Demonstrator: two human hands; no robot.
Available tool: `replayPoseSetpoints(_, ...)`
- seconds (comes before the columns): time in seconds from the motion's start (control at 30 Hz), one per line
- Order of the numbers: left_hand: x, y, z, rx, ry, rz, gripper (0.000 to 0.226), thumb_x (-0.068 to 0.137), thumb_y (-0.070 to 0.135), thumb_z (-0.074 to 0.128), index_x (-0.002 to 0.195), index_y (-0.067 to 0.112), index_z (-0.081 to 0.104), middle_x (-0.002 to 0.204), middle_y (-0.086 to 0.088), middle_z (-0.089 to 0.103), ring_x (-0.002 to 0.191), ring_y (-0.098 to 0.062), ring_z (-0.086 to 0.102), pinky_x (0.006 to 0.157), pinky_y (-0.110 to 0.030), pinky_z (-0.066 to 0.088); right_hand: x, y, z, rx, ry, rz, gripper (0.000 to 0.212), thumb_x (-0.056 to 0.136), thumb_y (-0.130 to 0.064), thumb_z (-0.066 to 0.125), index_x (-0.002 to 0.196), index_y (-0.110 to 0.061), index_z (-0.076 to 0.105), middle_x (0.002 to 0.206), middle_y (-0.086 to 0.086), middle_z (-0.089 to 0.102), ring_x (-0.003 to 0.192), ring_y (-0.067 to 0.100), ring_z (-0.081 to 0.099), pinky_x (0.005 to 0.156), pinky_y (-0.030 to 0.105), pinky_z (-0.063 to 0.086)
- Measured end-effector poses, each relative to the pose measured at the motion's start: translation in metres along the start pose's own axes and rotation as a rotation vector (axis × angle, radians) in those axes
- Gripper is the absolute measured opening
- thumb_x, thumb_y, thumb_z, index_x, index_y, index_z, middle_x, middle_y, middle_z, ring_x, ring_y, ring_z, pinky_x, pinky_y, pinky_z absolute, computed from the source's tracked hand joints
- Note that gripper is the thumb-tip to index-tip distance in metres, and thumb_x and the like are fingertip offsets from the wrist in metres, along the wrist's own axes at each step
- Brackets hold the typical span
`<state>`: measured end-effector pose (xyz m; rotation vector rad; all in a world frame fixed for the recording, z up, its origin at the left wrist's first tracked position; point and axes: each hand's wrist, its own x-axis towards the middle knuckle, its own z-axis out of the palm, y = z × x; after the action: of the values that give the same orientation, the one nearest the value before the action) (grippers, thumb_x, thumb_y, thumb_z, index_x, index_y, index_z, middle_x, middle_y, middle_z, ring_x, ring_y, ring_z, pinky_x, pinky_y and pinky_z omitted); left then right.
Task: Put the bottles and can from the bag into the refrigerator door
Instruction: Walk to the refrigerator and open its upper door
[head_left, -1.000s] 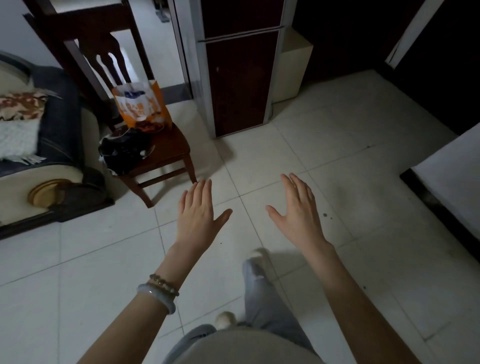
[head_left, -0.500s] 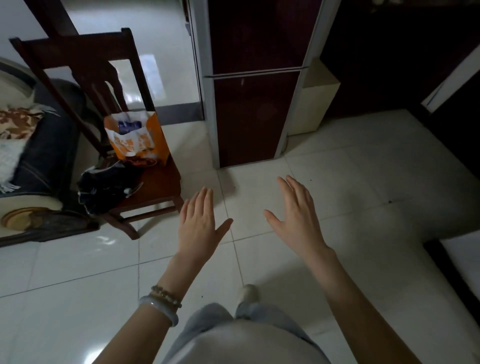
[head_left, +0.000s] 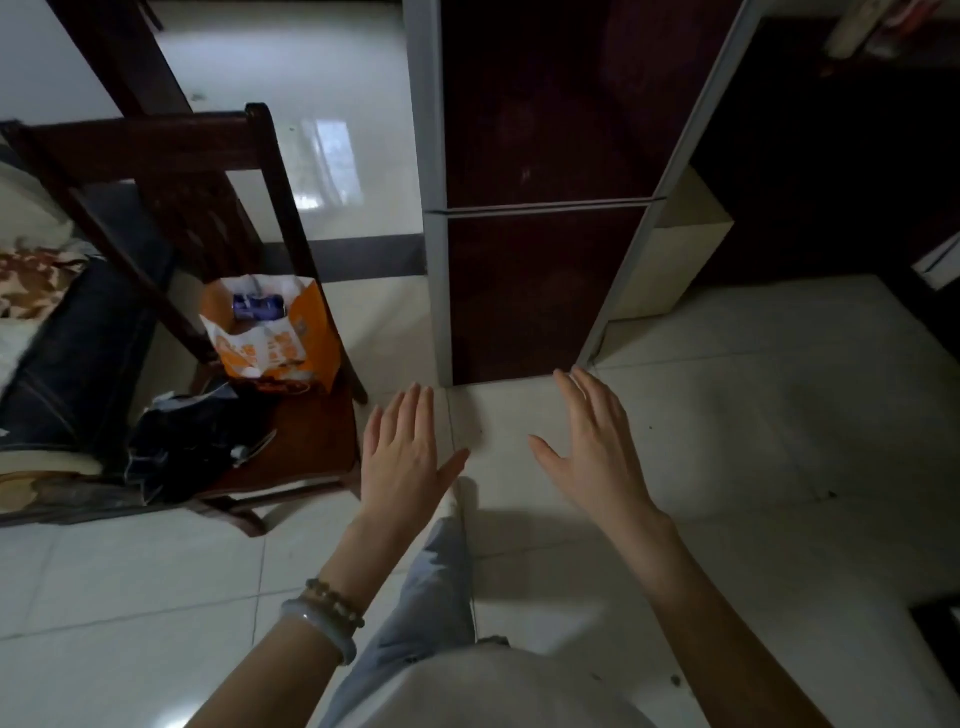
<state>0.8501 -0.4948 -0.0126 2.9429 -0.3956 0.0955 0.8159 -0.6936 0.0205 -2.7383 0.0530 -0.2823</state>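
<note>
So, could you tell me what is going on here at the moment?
A person stands on a pale tiled floor with the left hand and right hand both open, empty and held out in front. The orange and white paper bag sits on the dark wooden chair to the left, untouched. The dark red two-door refrigerator straight ahead is closed, so nothing is unpacked yet.

A dark wooden chair (head_left: 311, 447) stands on the tiled floor (head_left: 727, 415). On its seat sit an orange bag (head_left: 275, 343) and dark crumpled cloth (head_left: 192, 447).
</note>
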Motion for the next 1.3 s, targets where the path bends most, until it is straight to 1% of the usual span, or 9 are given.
replayPoseSetpoints(0.13,0.081,-0.013,0.003,0.038,-0.006,0.021,0.083,0.083,0.060,0.051,0.141,0.003,0.036,0.144,-0.017,0.042,0.132,-0.033,0.041,0.110,-0.050,0.027,0.077,0.005,0.015,0.002,0.011,0.018,0.074,0.079,-0.033,0.070,0.139,-0.006,0.035,0.144,0.019,0.037,0.130,0.034,0.035,0.106,0.044,0.032)
replayPoseSetpoints(0.37,0.216,-0.040,-0.020,0.111,0.065,0.134,0.085,0.082,0.058,0.054,0.143,0.004,0.031,0.146,-0.017,0.038,0.135,-0.032,0.036,0.112,-0.046,0.021,0.199,-0.002,0.029,0.030,0.042,-0.019,0.074,0.078,-0.031,0.072,0.138,-0.006,0.036,0.143,0.019,0.038,0.129,0.036,0.038,0.104,0.045,0.033)
replayPoseSetpoints(0.6,0.278,-0.054,-0.023,0.124,0.059,0.128,0.085,0.083,0.059,0.052,0.143,0.003,0.032,0.147,-0.017,0.037,0.136,-0.031,0.035,0.113,-0.047,0.019,0.264,0.002,0.039,0.028,0.040,-0.045,0.076,0.075,-0.030,0.075,0.136,-0.005,0.039,0.139,0.021,0.043,0.124,0.038,0.043,0.100,0.050,0.041)
replayPoseSetpoints(0.7,0.294,-0.057,-0.026,0.134,0.079,0.115,0.085,0.082,0.059,0.053,0.142,0.003,0.033,0.146,-0.017,0.039,0.135,-0.032,0.036,0.112,-0.047,0.018,0.281,0.004,0.041,0.023,0.035,-0.061,0.076,0.073,-0.029,0.076,0.135,-0.004,0.040,0.137,0.021,0.044,0.123,0.039,0.045,0.099,0.050,0.042)
replayPoseSetpoints(0.8,0.311,-0.058,-0.032,0.128,0.090,0.091,0.086,0.083,0.062,0.047,0.144,0.004,0.029,0.149,-0.016,0.035,0.138,-0.031,0.031,0.114,-0.045,0.014,0.301,0.000,0.037,0.023,0.035,-0.102,0.076,0.074,-0.030,0.077,0.135,-0.004,0.040,0.138,0.022,0.043,0.124,0.039,0.043,0.100,0.050,0.040)
replayPoseSetpoints(0.93,0.356,-0.061,-0.060,0.134,0.194,0.061,0.086,0.085,0.063,0.041,0.146,0.005,0.023,0.153,-0.016,0.026,0.141,-0.030,0.023,0.115,-0.043,0.007,0.350,-0.008,0.013,-0.012,0.091,-0.200,0.075,0.077,-0.032,0.073,0.137,-0.005,0.038,0.140,0.021,0.041,0.126,0.037,0.040,0.103,0.046,0.037)
replayPoseSetpoints(1.1,0.428,-0.058,-0.119,0.108,0.381,0.064,0.083,0.087,0.058,0.041,0.146,0.002,0.021,0.152,-0.017,0.026,0.141,-0.032,0.022,0.116,-0.046,0.012,0.424,-0.025,-0.033,-0.026,0.254,-0.274,0.074,0.078,-0.029,0.072,0.138,-0.005,0.035,0.144,0.021,0.036,0.129,0.037,0.036,0.105,0.043,0.029)
replayPoseSetpoints(1.2,0.461,-0.056,-0.146,0.093,0.500,0.076,0.081,0.088,0.056,0.047,0.144,0.001,0.026,0.150,-0.018,0.031,0.139,-0.033,0.027,0.115,-0.047,0.017,0.460,-0.037,-0.059,-0.041,0.332,-0.315,0.073,0.080,-0.028,0.071,0.139,-0.006,0.034,0.145,0.021,0.034,0.132,0.036,0.033,0.106,0.043,0.028)
replayPoseSetpoints(1.3,0.487,-0.057,-0.166,0.037,0.560,0.066,0.081,0.088,0.056,0.047,0.143,-0.001,0.028,0.149,-0.019,0.033,0.138,-0.033,0.029,0.114,-0.047,0.020,0.490,-0.045,-0.081,-0.053,0.393,-0.348,0.072,0.080,-0.027,0.070,0.139,-0.005,0.034,0.146,0.021,0.032,0.133,0.036,0.032,0.107,0.042,0.026)
